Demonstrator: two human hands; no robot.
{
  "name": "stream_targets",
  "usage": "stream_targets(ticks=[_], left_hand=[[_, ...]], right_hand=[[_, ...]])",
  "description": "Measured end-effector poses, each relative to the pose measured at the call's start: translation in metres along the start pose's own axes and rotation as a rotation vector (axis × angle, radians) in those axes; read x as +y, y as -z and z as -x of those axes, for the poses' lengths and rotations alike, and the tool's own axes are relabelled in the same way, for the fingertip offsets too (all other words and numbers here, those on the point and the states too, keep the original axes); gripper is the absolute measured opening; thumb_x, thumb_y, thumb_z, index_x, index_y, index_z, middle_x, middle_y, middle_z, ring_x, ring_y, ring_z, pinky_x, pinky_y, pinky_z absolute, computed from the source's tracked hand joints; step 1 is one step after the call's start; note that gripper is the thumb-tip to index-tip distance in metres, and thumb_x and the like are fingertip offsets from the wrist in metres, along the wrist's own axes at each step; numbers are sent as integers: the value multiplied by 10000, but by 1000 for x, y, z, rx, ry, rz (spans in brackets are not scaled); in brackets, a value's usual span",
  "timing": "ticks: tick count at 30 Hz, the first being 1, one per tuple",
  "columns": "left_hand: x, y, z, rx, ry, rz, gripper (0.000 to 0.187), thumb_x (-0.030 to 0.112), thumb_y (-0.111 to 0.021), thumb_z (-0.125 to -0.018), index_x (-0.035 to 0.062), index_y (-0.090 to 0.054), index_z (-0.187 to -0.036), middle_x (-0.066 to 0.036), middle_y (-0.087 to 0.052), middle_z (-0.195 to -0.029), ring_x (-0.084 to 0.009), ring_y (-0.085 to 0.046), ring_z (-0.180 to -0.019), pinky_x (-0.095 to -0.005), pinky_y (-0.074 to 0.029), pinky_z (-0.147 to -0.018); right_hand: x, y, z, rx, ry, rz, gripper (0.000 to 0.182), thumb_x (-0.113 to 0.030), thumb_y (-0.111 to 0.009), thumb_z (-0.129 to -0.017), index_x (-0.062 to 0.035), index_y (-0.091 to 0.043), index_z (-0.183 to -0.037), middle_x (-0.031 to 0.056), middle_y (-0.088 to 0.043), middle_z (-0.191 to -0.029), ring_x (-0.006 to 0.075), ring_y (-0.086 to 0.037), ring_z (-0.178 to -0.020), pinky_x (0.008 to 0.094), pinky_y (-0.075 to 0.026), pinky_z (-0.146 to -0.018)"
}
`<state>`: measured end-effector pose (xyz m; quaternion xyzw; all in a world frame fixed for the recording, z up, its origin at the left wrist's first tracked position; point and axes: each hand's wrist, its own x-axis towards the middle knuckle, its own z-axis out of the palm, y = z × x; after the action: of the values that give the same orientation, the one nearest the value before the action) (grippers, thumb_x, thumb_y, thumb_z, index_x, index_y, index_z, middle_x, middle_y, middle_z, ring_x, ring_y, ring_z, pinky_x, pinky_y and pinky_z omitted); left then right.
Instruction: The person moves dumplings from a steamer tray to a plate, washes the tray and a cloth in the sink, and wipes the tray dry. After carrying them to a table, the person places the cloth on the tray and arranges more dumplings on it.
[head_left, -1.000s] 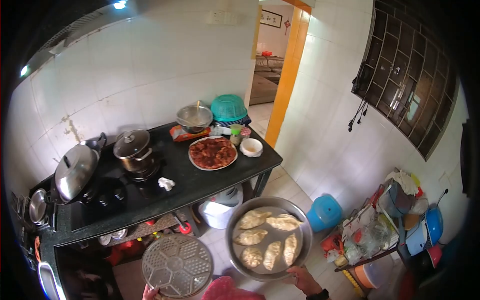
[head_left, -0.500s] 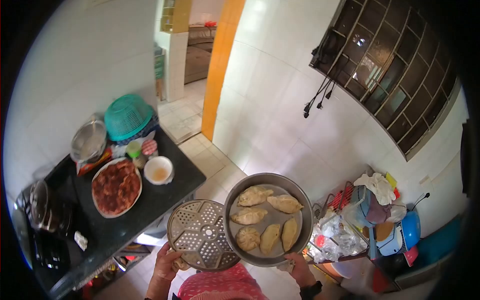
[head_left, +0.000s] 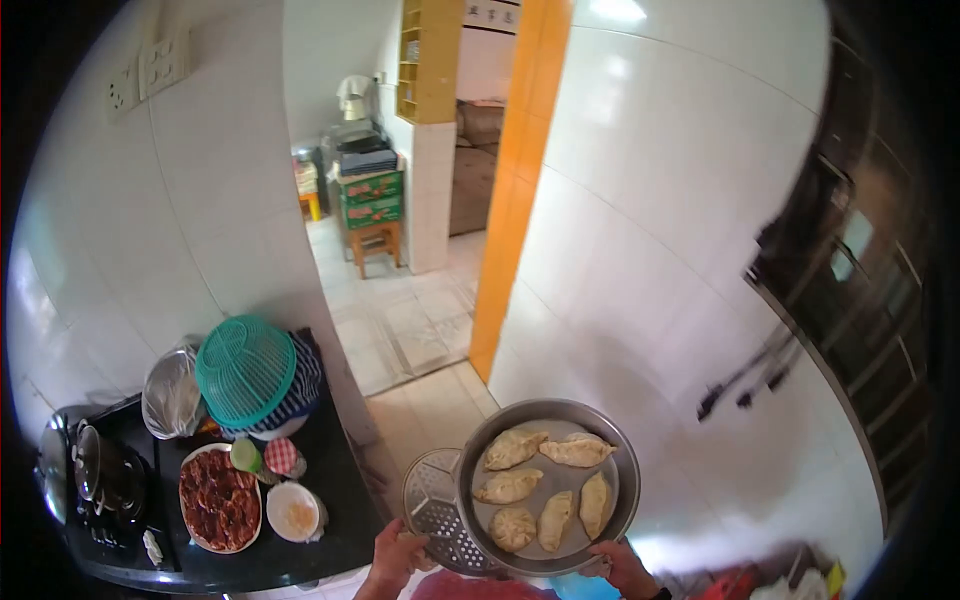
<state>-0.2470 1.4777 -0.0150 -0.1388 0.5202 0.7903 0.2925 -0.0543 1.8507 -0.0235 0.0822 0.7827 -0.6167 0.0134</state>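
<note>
Left hand (head_left: 398,552) closed on the lower edge of a perforated metal tray (head_left: 430,490), you stand in a kitchen with a deep round pan (head_left: 552,482) held out beside it. Your right hand (head_left: 624,572) grips the pan's lower right rim, thumb laid at the edge, a dark band (head_left: 661,594) on the wrist.

Six pleated dumplings (head_left: 511,486) lie spaced across the pan's floor, five of them elongated and one round, the round one at the lower left. The pan overlaps the right part of the tray in your view; whether the two metal pieces touch, you cannot tell from this angle.

To your left, a dark counter (head_left: 345,540) bears a plate (head_left: 262,515) of dark red, glossy pieces (head_left: 220,495), with a white bowl (head_left: 297,512) just beside it. Above the bowl stand a green-lidded jar (head_left: 246,456) and a jar with a red-checked lid (head_left: 283,457), near a green mesh basket (head_left: 246,370) and a metal bowl (head_left: 160,400). A lidded pot (head_left: 112,478) sits farther left. Ahead of you, an orange door frame (head_left: 520,180) edges the open doorway.
</note>
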Motion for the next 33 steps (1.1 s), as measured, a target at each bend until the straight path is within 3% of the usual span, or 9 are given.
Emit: stream_targets(ticks=[4,8,11,14,16,17,20,22,33], left_hand=[[47,-45,-37,261,15,-61,402,-115,-553,-777,-51,-522,-1174,-164,-638,-1015,-257,-663,-864,-362,-560,-771],[84,-63,-97,302,-114,241,362,-102,-548,-799,-59,-520,-1158,-166,-632,-1033,-264,-650,-923,-372,-552,-805],[130,-72,-152,356,-192,63,501,4,-643,-818,-13,-468,-1287,-30,-583,-710,-128,-561,-547,-252,-470,-467],[159,-78,-231,379,-285,302,354,-96,-555,-801,-66,-517,-1151,-162,-632,-1030,-261,-651,-923,-367,-549,-815],[179,-73,-266,383,-327,295,369,-94,-553,-808,-57,-514,-1173,-150,-636,-1020,-252,-650,-917,-359,-550,-799],[190,-75,-290,481,-288,235,390,-99,-548,-814,-43,-519,-1199,-139,-639,-1009,-237,-652,-891,-351,-550,-783],[223,-74,-348,438,-416,317,393,-107,-543,-814,-34,-533,-1200,-135,-643,-1013,-225,-656,-867,-341,-551,-780],[269,-96,-377,524,-415,330,403,-111,-545,-809,-35,-529,-1204,-137,-641,-1034,-225,-657,-877,-338,-552,-787],[352,-65,-500,821,-525,557,452,-121,-570,-785,-24,-500,-1221,-129,-623,-1077,-216,-647,-934,-334,-557,-796]], right_hand=[[-17,37,-144,-69,75,-156,450,-100,-862,-625,-84,-633,-1012,158,-595,-1115,308,-543,-1067,399,-464,-912],[-10,53,-300,-137,252,325,446,-151,-864,-643,-78,-629,-1015,174,-596,-1100,321,-609,-1000,371,-516,-806],[-29,49,-395,-283,368,124,343,-116,-797,-714,-50,-628,-1005,154,-637,-1026,297,-650,-916,360,-556,-732],[-15,65,-482,-432,-187,-653,231,-200,-639,-883,-66,-593,-1065,55,-560,-899,195,-554,-787,304,-471,-661],[-66,53,-520,-237,454,338,169,-194,-610,-884,-87,-610,-1013,32,-586,-956,112,-539,-826,231,-446,-623],[-79,48,-547,-256,459,324,169,-194,-610,-884,-87,-610,-1013,32,-586,-956,112,-539,-826,231,-446,-623],[-104,40,-637,-311,114,-89,156,-191,-576,-890,-78,-618,-988,11,-610,-848,67,-557,-730,171,-421,-533],[-107,31,-704,-260,-553,-697,238,-84,-681,-768,-7,-628,-987,133,-674,-914,261,-679,-797,383,-591,-681],[-157,-64,-976,-487,-494,-741,247,-62,-580,-776,106,-587,-957,202,-667,-817,324,-684,-677,422,-604,-610]])
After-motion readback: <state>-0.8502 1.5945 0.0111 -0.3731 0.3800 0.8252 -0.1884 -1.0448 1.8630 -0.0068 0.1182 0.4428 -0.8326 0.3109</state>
